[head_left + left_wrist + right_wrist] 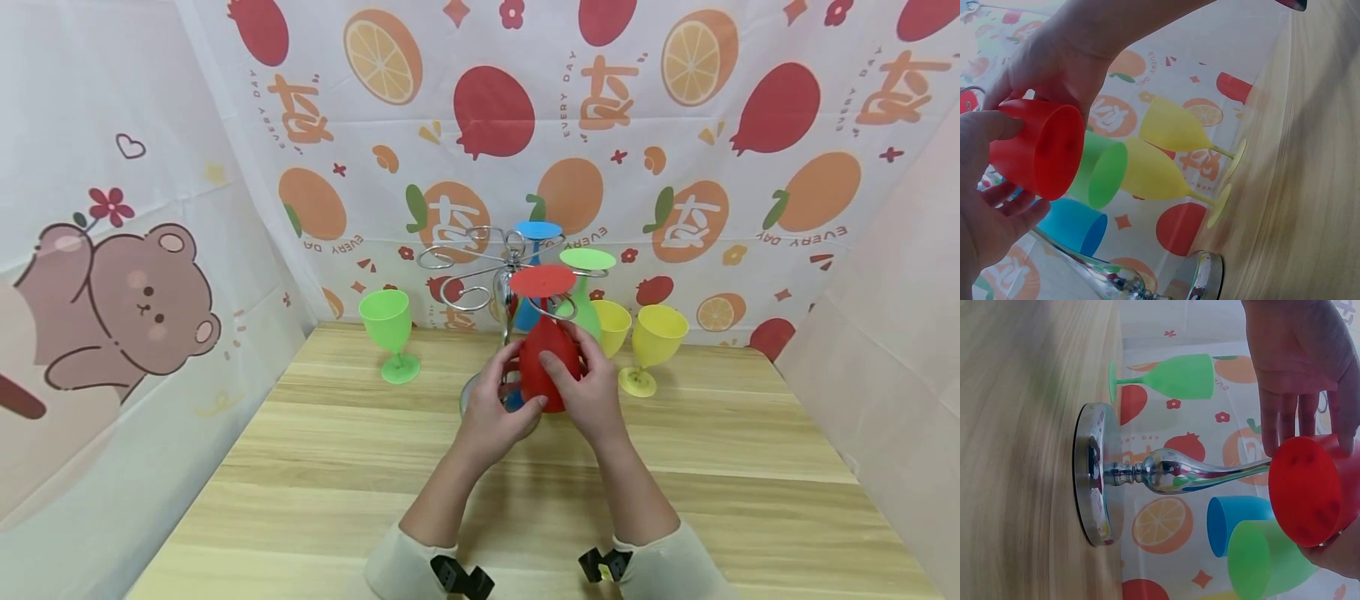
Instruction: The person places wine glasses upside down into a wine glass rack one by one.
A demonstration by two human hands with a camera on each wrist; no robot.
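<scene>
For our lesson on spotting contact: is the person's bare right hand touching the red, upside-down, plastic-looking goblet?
Touching. The head view shows it: the right hand rests its thumb on the front of the red goblet.

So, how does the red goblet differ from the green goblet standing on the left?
The red goblet is upside down; the green goblet stands upright on the table. The left hand and right hand hold the red goblet, but neither touches the green goblet. Both are stemmed goblets, each in one plain colour.
</scene>
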